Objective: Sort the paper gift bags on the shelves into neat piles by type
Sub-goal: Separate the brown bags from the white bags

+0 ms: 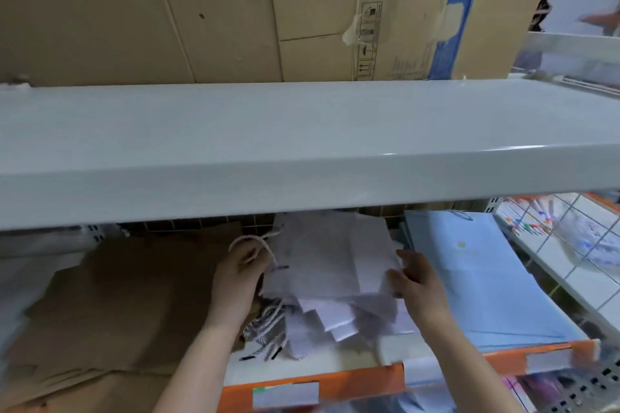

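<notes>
Lilac-white paper gift bags [335,265] lie in a loose, fanned heap at the middle of the lower shelf [312,379], between a brown kraft pile [110,305] toward its left end and a light blue pile [486,285] toward its right. We judge the step in hand to be gathering this pale heap into one squared stack. Our left hand [236,275] is at the heap's left edge, fingers curled round a pale rope handle [255,243]; our right hand [419,285] is at the right edge, thumb on top of the uppermost bag and fingers seemingly tucked under, so it pinches that bag.

Next, we think, the bags need drawing together, edges tapped flush and the striped cords [268,329] near the front edge tucked in, without shoving into the neighbouring piles.

Much is hidden: the upper shelf [302,151] covers the back of every pile, motion blur smears the bags, and we cannot count them or tell whether all share one type.
</notes>
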Available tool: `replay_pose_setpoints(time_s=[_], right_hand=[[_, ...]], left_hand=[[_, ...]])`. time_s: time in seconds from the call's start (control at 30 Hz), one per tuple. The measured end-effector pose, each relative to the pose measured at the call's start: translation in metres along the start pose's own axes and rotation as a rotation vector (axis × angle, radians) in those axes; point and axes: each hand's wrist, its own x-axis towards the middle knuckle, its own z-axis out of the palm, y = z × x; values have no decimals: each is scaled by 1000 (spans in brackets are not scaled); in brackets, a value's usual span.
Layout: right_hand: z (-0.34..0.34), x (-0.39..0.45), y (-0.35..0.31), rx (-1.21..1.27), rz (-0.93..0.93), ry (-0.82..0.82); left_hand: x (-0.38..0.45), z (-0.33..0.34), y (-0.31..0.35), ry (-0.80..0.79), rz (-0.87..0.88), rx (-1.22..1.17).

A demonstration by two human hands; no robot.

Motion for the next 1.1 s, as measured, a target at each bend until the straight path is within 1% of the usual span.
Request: replay_pose_setpoints(time_s=[0.07,0.1,0.13,0.2,0.27,0.33,0.4,0.5,0.67,0.77,0.9,1.0,1.1], right_hand=[[-4,11,7,-4,20,23],[-5,15,10,-49,17,37],[-5,17,13,-124,7,49],[-4,21,19,-316,-20,59],[-3,22,21,-543,-69,47],[0,19,21,-691,-155,28],[4,17,21,-705,-227,-41],[9,18,22,-755,-241,-126],[17,19,17,-858,-213,-110],[23,17,8,-890,-192,-91],[36,9,-5,-716,-238,-37],[56,-3,-20,-582,-336,-65],[86,-22,-37,-536,-412,-123]], left_hand=[[0,-2,-5,19,23,119],[0,-6,-10,48,25,184],[0,-11,-16,86,14,278],[2,-23,-31,142,-80,572],[1,-35,-43,135,-187,817],[-2,-42,-50,103,-252,934],[-5,-44,-55,95,-258,1001],[-7,-42,-56,91,-253,1030],[-9,-41,-58,101,-231,1059],[-11,-45,-57,72,-209,1070],[-14,-60,-51,25,-193,1033],[-20,-80,-42,38,-188,992],[-30,-113,-31,65,-163,938]])
